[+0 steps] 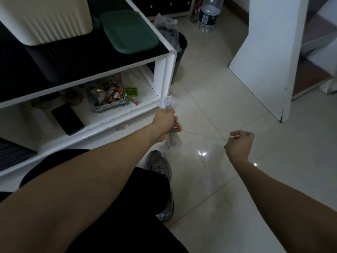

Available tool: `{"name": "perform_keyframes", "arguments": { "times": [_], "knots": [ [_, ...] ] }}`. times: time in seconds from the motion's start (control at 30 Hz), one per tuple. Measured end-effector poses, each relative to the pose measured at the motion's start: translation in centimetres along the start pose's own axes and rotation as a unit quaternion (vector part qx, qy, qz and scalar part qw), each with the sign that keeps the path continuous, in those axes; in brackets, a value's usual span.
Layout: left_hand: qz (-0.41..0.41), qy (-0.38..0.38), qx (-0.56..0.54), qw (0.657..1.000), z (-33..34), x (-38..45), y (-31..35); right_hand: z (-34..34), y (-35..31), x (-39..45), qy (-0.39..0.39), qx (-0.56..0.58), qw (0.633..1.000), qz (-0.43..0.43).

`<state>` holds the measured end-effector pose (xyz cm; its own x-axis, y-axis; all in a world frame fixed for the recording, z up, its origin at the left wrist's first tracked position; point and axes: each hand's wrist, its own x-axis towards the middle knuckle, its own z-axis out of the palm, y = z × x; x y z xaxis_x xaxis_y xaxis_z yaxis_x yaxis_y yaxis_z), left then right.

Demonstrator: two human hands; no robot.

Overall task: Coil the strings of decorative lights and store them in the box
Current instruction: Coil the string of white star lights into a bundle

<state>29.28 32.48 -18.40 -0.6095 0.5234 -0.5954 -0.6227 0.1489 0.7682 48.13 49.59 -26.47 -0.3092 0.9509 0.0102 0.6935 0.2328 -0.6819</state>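
The left hand point(165, 123) is clenched around a gathered bunch of the light string point(170, 114), with pale star-shaped bulbs fanning out above the fist and thin wire loops hanging below it toward the floor. From that bundle a single fine strand runs across to the right hand point(239, 144), whose thumb and fingertips pinch the wire while the rest of the fingers curl loosely. The strand between the two hands looks lightly taut and hangs just above the glossy tiled floor point(228, 88). Beyond the right hand more wire may trail on the tiles, but it is too thin and pale to follow with any certainty. Below the bundle a grey sneaker point(160, 166) rests on the floor. To the left stands a low white table point(169, 70); on its dark top sit a ribbed cream box point(45, 19) and, beside it, a green lid point(127, 31), lying off the box. Judged from this, coiling is well under way: many loops are already collected in the left hand, yet at least one length is still to be wound in, and nothing has gone into the box, so the storing step remains.
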Motion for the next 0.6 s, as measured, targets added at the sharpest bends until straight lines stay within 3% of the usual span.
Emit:
{"name": "perform_keyframes", "arguments": {
  "times": [0.07,0.17,0.23,0.3,0.37,0.5,0.6],
  "knots": [
    [-0.005,0.029,-0.026,0.999,-0.5,0.4,0.4,-0.3,-0.4,0.8,-0.017,0.047,0.998,0.035],
    [0.005,0.047,-0.04,0.998,-0.7,0.8,0.7,-0.3,-1.5,1.6,-0.065,0.09,0.981,0.156],
    [0.009,0.062,-0.055,0.997,-0.6,1.0,0.8,-0.4,-3.1,2.1,-0.099,0.168,0.946,0.259],
    [0.01,0.07,-0.066,0.995,-0.6,1.2,1.0,-0.8,-4.6,2.6,-0.195,0.211,0.891,0.352],
    [0.009,0.069,-0.062,0.996,-0.7,1.3,1.1,-1.0,-5.5,3.1,-0.27,0.171,0.88,0.352],
    [0.004,0.096,-0.043,0.994,-1.4,1.7,1.1,-1.2,-6.5,4.1,-0.296,0.119,0.915,0.247],
    [-0.004,0.104,-0.03,0.994,-2.1,1.6,1.3,-1.9,-7.6,4.5,-0.342,0.134,0.91,0.194]
  ]
}}
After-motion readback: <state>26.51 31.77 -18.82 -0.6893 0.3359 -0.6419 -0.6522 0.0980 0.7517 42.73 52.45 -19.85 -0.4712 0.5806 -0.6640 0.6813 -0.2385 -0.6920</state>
